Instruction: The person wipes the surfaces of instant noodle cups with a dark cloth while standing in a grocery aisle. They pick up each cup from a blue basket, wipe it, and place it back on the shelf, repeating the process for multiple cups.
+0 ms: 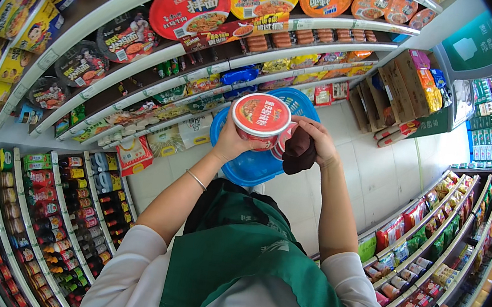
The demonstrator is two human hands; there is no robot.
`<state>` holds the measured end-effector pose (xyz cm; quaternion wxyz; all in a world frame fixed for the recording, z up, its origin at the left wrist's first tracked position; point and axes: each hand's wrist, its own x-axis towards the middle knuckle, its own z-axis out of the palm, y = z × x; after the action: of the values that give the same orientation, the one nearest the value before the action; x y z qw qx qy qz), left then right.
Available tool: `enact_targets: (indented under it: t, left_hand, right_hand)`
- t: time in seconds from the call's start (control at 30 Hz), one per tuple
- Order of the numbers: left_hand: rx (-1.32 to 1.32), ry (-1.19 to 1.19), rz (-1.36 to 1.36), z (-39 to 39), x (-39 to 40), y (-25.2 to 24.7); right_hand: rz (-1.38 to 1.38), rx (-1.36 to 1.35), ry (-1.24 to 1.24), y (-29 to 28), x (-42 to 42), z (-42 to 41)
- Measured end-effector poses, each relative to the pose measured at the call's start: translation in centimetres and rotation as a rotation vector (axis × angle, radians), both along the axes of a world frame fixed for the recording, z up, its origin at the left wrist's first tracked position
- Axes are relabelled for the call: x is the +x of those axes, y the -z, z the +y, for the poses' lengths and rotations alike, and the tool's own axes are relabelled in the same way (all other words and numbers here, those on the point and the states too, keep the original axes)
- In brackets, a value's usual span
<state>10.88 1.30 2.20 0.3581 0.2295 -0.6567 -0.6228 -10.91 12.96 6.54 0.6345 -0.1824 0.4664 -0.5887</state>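
Observation:
My left hand (230, 138) grips a red instant noodle cup (262, 114) by its side. The cup's printed lid, ringed by a white rim, faces up at me. Close on its right, my right hand (320, 137) holds a bunched dark maroon cloth (300, 151). The fingertips of that hand reach to a second red and white piece of packaging (280, 145), mostly hidden behind the cup and cloth; whether they grip it, I cannot tell. Below both hands is a blue plastic basket (243, 172) with a perforated wall.
Ahead, shelves hold noodle bowls (190, 9), sausages (282, 39) and bagged food. Bottled sauces fill a shelf unit (67, 204) at left, snack bags another (422, 232) at right. Cardboard boxes (391, 91) stand on the tiled floor (360, 168). Rice bags (178, 137) lie beneath the shelves.

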Motion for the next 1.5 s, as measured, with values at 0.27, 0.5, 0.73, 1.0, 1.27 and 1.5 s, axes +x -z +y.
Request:
enact_targets:
  t: [0.27,0.5,0.73,1.0,1.27,1.5]
  left_hand:
    - [0.936,-0.031,0.477,0.6,0.3,-4.6]
    - [1.073,-0.025,0.615,1.1,1.6,-10.7]
    - [1.043,0.038,0.699,-0.7,2.5,-15.5]
    - [0.643,-0.066,0.763,-6.3,6.1,-17.7]
    - [-0.11,-0.311,0.657,-15.0,9.6,-26.5]
    - [-0.427,-0.714,0.333,-28.3,11.8,-30.7]
  right_hand:
    - [0.761,-0.559,0.552,-6.3,8.4,-4.6]
    - [1.428,-0.868,0.435,-9.6,12.7,-5.9]
    - [1.548,-0.981,0.505,-9.6,12.9,-7.7]
    - [1.239,-0.871,0.308,-10.5,15.9,-8.4]
    - [0.801,-0.718,0.311,-13.0,14.8,-13.2]
    - [0.523,-0.809,0.302,-18.8,16.3,-19.9]
